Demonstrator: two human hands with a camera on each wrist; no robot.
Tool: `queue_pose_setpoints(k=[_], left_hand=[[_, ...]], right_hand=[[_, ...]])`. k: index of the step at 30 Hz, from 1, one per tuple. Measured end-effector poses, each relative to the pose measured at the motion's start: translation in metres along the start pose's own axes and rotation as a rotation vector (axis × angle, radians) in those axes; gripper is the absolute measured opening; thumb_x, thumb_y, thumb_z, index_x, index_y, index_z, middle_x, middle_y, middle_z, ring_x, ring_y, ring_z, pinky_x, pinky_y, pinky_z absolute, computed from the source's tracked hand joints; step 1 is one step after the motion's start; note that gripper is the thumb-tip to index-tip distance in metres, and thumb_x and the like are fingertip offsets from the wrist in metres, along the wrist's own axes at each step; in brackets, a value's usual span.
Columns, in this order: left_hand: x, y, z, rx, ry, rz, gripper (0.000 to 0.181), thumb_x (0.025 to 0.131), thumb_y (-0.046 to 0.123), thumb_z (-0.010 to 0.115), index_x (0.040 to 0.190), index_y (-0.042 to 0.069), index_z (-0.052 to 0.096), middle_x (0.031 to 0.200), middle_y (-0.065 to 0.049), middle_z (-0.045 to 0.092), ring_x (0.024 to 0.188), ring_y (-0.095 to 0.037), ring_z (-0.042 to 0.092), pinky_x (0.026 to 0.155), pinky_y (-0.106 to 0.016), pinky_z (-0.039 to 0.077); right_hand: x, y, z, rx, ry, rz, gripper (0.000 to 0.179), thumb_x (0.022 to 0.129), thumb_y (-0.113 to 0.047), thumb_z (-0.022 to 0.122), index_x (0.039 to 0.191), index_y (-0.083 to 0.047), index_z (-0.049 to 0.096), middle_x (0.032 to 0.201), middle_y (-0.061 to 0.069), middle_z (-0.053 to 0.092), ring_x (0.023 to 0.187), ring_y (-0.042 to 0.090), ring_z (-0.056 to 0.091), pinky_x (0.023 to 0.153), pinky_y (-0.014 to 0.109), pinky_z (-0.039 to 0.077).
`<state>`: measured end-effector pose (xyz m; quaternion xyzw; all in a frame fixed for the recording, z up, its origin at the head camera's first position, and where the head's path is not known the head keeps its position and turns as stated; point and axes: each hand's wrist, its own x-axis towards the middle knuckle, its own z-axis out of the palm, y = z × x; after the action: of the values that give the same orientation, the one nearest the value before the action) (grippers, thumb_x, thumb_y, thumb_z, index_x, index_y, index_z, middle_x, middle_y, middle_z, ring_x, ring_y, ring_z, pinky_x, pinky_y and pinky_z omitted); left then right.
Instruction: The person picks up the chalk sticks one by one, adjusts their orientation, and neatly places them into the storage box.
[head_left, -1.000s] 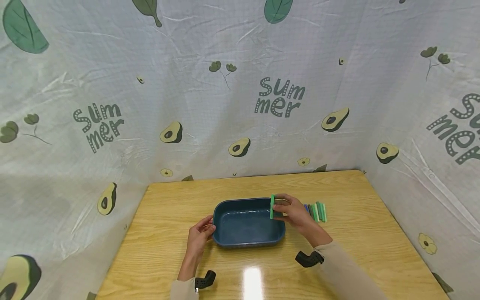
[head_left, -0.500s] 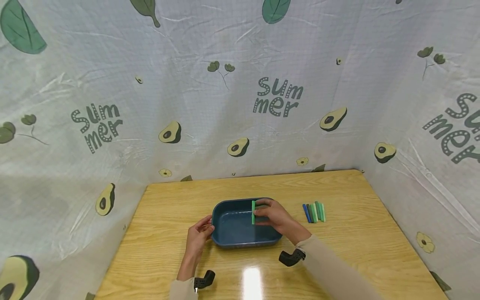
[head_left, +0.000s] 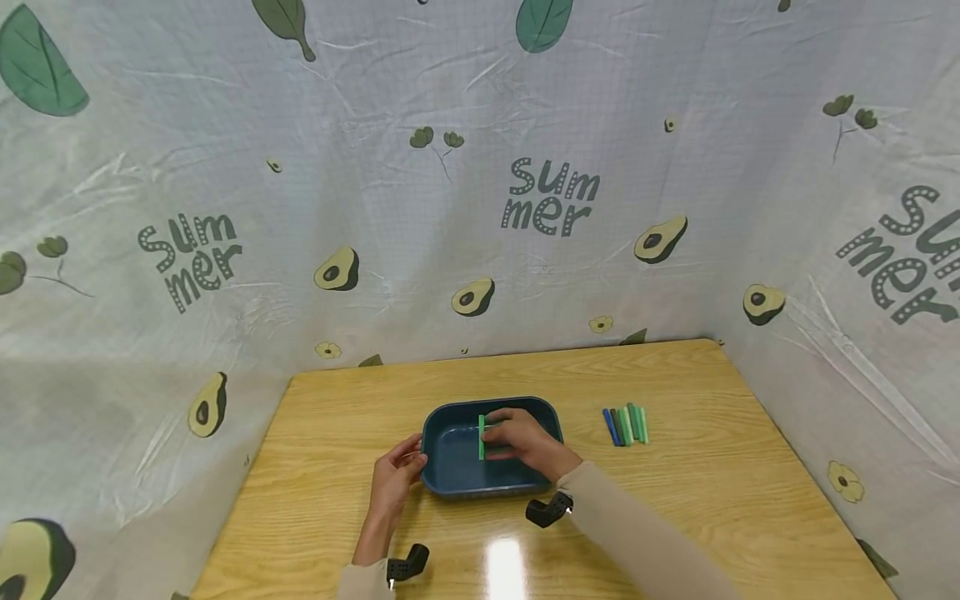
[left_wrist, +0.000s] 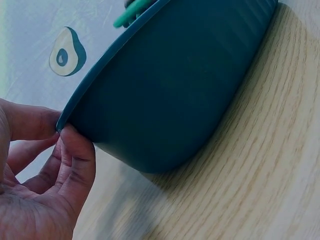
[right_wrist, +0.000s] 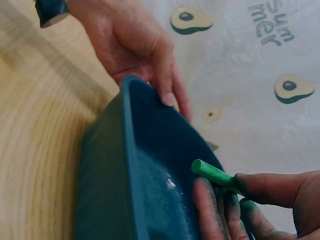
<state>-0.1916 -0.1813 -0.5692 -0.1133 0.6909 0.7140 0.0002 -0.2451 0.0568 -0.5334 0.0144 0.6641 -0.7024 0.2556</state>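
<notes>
Fingers, right hand (head_left: 525, 442): pinching the green stick (right_wrist: 215, 174), over the basin (head_left: 453, 467). Left hand (head_left: 393, 477): pinching the basin's left rim. For the stick, judged light, stiff, chalky, easily snapped; best taken gently at mid-length. Versus earlier frame: carried leftward, from right of the basin's middle to just left of it.

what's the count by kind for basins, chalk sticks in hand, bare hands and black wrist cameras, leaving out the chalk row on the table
Dark blue basin: 1
Green chalk stick in hand: 1
Bare hands: 2, left hand and right hand
Black wrist cameras: 2, left camera and right camera
Total: 6
</notes>
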Motion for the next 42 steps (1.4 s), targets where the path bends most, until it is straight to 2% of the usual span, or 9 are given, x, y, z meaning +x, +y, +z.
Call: queue_pose_setpoints(k=[2, 7, 15, 24, 33, 37, 42], left_hand=[[-0.001, 0.001, 0.0, 0.001, 0.003, 0.004, 0.044, 0.092, -0.003, 0.062, 0.135, -0.006, 0.054, 0.112, -0.01, 0.063, 0.087, -0.006, 0.061, 0.066, -0.021, 0.055], [0.0, 0.0, 0.0, 0.005, 0.006, 0.002, 0.044, 0.092, -0.003, 0.062, 0.135, -0.006, 0.055, 0.115, -0.015, 0.062, 0.087, -0.005, 0.061, 0.066, -0.021, 0.054], [0.0, 0.0, -0.001, 0.002, 0.004, -0.005, 0.046, 0.091, -0.003, 0.064, 0.135, -0.006, 0.054, 0.118, -0.019, 0.061, 0.09, -0.014, 0.063, 0.065, -0.022, 0.055], [-0.001, 0.0, 0.0, 0.014, 0.002, -0.002, 0.044, 0.093, -0.002, 0.061, 0.136, -0.006, 0.054, 0.119, -0.021, 0.06, 0.086, -0.005, 0.06, 0.067, -0.023, 0.055], [0.0, 0.0, -0.001, 0.024, 0.005, 0.004, 0.044, 0.093, -0.002, 0.061, 0.135, -0.006, 0.054, 0.125, -0.027, 0.056, 0.085, -0.003, 0.06, 0.069, -0.024, 0.056], [0.0, 0.0, -0.002, 0.023, 0.015, 0.002, 0.043, 0.092, -0.003, 0.062, 0.134, -0.006, 0.056, 0.122, -0.025, 0.058, 0.085, -0.004, 0.06, 0.069, -0.024, 0.056], [0.0, 0.001, -0.001, 0.01, 0.018, -0.003, 0.042, 0.092, -0.003, 0.062, 0.133, -0.005, 0.056, 0.116, -0.019, 0.061, 0.085, -0.004, 0.06, 0.067, -0.022, 0.055]], right_hand=[[0.003, 0.002, 0.004, -0.004, 0.008, 0.004, 0.052, 0.089, -0.002, 0.065, 0.138, 0.005, 0.047, 0.11, 0.022, 0.063, 0.086, 0.023, 0.069, 0.08, 0.044, 0.059], [0.004, 0.006, 0.015, -0.014, 0.018, 0.012, 0.05, 0.088, 0.0, 0.065, 0.134, 0.006, 0.048, 0.104, 0.02, 0.065, 0.083, 0.022, 0.069, 0.077, 0.046, 0.059], [0.011, 0.011, 0.032, -0.015, 0.021, 0.032, 0.048, 0.085, 0.004, 0.066, 0.13, 0.007, 0.051, 0.097, 0.017, 0.065, 0.081, 0.024, 0.069, 0.074, 0.046, 0.06], [0.024, 0.019, 0.042, -0.048, 0.06, 0.074, 0.041, 0.082, 0.007, 0.066, 0.121, 0.006, 0.055, 0.085, 0.011, 0.063, 0.074, 0.022, 0.068, 0.069, 0.043, 0.06], [0.029, 0.023, 0.045, -0.112, 0.105, 0.078, 0.039, 0.081, 0.008, 0.064, 0.119, 0.005, 0.056, 0.096, 0.018, 0.063, 0.078, 0.026, 0.068, 0.065, 0.041, 0.06], [0.026, 0.021, 0.043, -0.116, 0.107, 0.049, 0.038, 0.083, 0.005, 0.063, 0.12, 0.005, 0.057, 0.102, 0.018, 0.061, 0.081, 0.027, 0.067, 0.066, 0.041, 0.06], [0.016, 0.012, 0.034, -0.112, 0.082, -0.002, 0.034, 0.085, -0.002, 0.065, 0.118, 0.002, 0.06, 0.1, 0.018, 0.063, 0.084, 0.026, 0.066, 0.069, 0.042, 0.06]])
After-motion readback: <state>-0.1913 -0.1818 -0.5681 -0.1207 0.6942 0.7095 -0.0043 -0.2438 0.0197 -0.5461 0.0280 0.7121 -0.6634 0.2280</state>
